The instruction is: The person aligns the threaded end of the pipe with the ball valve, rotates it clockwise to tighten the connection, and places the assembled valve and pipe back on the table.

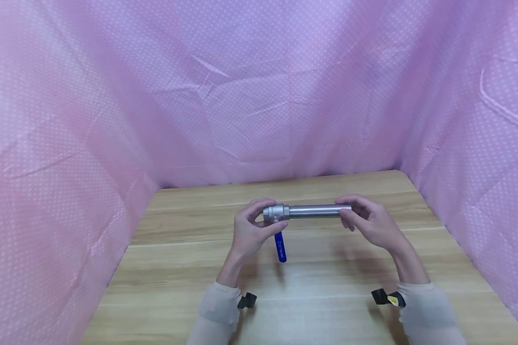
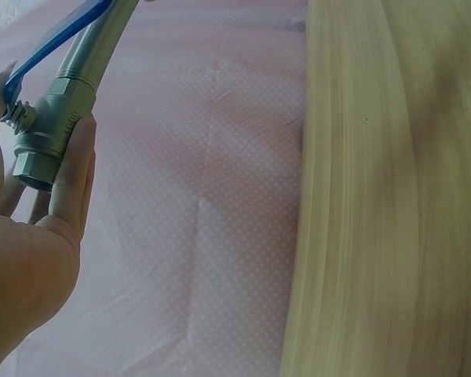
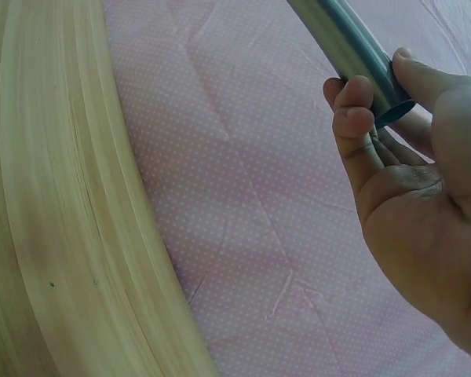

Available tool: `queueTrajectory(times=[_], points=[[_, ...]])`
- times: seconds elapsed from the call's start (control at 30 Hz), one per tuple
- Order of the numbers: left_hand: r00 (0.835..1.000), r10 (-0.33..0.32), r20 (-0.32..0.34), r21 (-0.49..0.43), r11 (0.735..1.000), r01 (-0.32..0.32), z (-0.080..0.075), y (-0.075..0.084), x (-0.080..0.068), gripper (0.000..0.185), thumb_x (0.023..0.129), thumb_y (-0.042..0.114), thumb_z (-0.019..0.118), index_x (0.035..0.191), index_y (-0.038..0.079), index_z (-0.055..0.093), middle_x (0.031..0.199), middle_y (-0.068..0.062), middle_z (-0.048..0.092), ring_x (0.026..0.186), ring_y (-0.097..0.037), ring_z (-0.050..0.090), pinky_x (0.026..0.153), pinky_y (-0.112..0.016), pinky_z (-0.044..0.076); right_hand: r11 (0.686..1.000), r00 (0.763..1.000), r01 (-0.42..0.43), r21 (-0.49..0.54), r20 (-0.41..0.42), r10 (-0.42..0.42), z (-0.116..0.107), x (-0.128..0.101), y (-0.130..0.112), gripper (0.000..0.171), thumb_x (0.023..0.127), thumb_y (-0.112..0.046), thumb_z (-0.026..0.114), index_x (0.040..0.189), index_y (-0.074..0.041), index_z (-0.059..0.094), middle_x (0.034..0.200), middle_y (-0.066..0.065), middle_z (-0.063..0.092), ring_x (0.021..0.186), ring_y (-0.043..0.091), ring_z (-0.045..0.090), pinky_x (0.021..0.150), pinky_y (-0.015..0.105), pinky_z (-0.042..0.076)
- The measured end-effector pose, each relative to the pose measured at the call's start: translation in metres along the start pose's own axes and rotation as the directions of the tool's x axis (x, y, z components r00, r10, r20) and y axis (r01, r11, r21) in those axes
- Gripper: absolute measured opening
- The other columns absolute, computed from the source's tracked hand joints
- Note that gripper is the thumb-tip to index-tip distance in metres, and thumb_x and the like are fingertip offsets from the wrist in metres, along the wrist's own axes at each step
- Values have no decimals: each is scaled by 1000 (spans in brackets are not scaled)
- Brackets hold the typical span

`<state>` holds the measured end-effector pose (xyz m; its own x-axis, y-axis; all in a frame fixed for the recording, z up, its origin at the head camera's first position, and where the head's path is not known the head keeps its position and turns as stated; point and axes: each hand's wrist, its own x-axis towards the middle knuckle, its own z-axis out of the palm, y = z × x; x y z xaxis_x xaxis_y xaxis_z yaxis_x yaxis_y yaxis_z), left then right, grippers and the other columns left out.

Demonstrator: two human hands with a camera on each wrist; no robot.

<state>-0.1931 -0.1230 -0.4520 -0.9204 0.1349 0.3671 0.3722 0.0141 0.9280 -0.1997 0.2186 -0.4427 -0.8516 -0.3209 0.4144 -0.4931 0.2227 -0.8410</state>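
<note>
A silver ball valve [image 1: 276, 211] with a blue lever handle [image 1: 280, 247] is held above the table, joined end to end with a straight steel pipe [image 1: 315, 211]. My left hand [image 1: 252, 230] grips the valve body, thumb near the lever's base. In the left wrist view the valve's open hex end [image 2: 38, 169] faces back toward the palm. At the pipe's free end my right hand [image 1: 373, 223] pinches the tube between thumb and fingers. The right wrist view shows the pipe's hollow end [image 3: 394, 114] between those fingers. The lever points toward the person.
A wooden table [image 1: 311, 306] lies under both hands. Pink dotted cloth [image 1: 250, 96] hangs behind it and along both sides. Black camera mounts [image 1: 247, 300] sit on the two wrists.
</note>
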Motion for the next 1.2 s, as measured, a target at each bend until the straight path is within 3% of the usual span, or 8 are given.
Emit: queueTrajectory(times=[0.27, 0.6, 0.83, 0.97, 1.07, 1.2], points=[[1000, 8, -11, -3, 1000, -8, -1, 0, 0, 54, 83, -1, 97, 133, 4, 78, 137, -19, 71, 118, -20, 73, 98, -39, 73, 999, 1000, 5, 32, 11, -5, -1, -1, 1, 41, 99, 14, 76, 138, 4, 68, 110, -6, 76, 84, 5, 76, 65, 24, 66], [1000, 8, -9, 10, 1000, -8, -1, 1, 0, 56, 84, 0, 96, 135, -5, 74, 139, -21, 71, 119, -22, 73, 99, -38, 73, 1000, 1000, 22, 14, -9, -21, 0, -1, 1, 32, 102, 13, 72, 132, 3, 70, 82, 1, 70, 70, 12, 69, 61, 24, 62], [1000, 10, -13, 13, 1000, -10, -1, 4, -2, 56, 83, 0, 96, 135, -3, 75, 140, -23, 70, 119, -22, 74, 98, -38, 73, 998, 999, 48, 27, -3, -48, 2, 0, 2, 22, 110, 9, 62, 130, 4, 70, 78, 9, 68, 66, 16, 65, 57, 25, 58], [1000, 17, -18, 10, 1000, -16, 0, 4, -2, 55, 82, -1, 97, 133, 1, 77, 138, -20, 71, 119, -22, 74, 98, -38, 73, 999, 1000, 24, 37, 13, -24, 1, -1, 1, 24, 109, 8, 64, 132, 7, 68, 79, 7, 70, 66, 16, 66, 58, 25, 59], [1000, 21, -19, 10, 1000, -20, 0, 4, -3, 55, 82, -1, 97, 133, 3, 78, 138, -19, 72, 118, -22, 74, 98, -39, 73, 999, 1000, 4, 48, 28, -6, 0, -2, 1, 31, 105, 10, 70, 136, 7, 67, 87, 0, 74, 71, 12, 71, 62, 25, 63], [1000, 21, -21, 21, 1000, -21, 1, 3, -4, 54, 83, 0, 97, 133, 5, 78, 138, -21, 71, 119, -23, 73, 98, -39, 73, 998, 999, 10, 65, 52, -14, -2, -3, 0, 41, 100, 13, 75, 139, 5, 66, 110, -6, 78, 88, 8, 79, 67, 26, 68]])
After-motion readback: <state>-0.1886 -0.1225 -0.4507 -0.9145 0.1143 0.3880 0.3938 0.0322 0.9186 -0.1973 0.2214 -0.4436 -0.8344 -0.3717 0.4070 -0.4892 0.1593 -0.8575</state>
